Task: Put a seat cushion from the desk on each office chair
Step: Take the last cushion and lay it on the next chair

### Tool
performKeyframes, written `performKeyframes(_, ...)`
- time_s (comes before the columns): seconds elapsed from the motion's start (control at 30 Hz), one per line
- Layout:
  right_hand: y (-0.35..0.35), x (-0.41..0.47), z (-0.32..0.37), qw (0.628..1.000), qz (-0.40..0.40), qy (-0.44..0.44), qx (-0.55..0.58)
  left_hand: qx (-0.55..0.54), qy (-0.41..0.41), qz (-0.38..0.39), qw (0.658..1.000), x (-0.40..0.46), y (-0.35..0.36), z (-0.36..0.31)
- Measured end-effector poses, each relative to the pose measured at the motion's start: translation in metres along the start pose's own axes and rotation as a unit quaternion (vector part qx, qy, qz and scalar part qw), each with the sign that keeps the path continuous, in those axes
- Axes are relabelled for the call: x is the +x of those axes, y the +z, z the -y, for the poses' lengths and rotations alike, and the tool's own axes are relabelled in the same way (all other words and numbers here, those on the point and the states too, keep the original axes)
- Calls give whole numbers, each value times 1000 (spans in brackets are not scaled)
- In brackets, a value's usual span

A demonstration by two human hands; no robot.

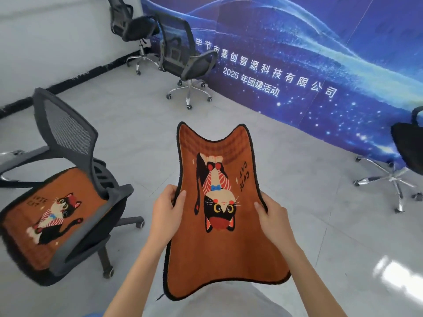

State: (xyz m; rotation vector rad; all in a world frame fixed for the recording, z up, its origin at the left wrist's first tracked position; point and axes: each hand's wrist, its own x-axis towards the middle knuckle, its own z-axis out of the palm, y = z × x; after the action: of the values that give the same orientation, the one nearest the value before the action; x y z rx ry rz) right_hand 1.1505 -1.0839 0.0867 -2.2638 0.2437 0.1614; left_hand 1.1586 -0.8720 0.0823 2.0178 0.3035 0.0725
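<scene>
I hold an orange seat cushion [219, 248] with a black cat print flat in front of me, above the floor. My left hand [166, 210] grips its left edge and my right hand [272, 216] grips its right edge. At the left stands a black mesh office chair [68, 138] with a matching orange cat cushion [52, 216] lying on its seat. Two more black office chairs stand farther back with bare seats, one [190, 65] by the blue banner, another [135, 28] in the corner. A fourth chair [405, 154] shows partly at the right edge. The desk is out of view.
A large blue banner [309, 53] with white lettering lines the back right wall. A white wall with a black baseboard [80, 76] runs along the left. Grey tiled floor [142, 124] lies between the chairs.
</scene>
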Motion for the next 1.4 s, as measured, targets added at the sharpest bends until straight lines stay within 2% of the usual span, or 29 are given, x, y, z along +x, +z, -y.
performKeyframes(0.17, 5, 136, 62, 992, 84, -93, -35, 1, -26, -103, 994, 88, -6, -22)
performKeyframes(0.33, 53, 263, 120, 975, 146, -162, -44, -19, -68, -192, 979, 195, -22, -5)
performKeyframes(0.6, 127, 449, 231, 963, 193, -181, -51, -50, -108, -242, 963, 396, -77, 2)
performKeyframes(0.77, 170, 545, 300, 958, 210, -190, -43, -40, -132, -258, 956, 504, -120, 2)
performKeyframes(0.93, 237, 642, 369, 934, 272, -224, -58, -6, -164, -295, 941, 605, -162, 23)
performKeyframes(1.07, 302, 715, 442, 887, 345, -290, -95, -32, -221, -352, 909, 673, -192, 44)
performKeyframes(1.23, 382, 774, 553, 793, 443, -392, -146, -47, -287, -468, 835, 731, -243, 57)
performKeyframes(1.4, 478, 777, 645, 694, 518, -471, -168, -45, -327, -566, 756, 757, -303, 74)
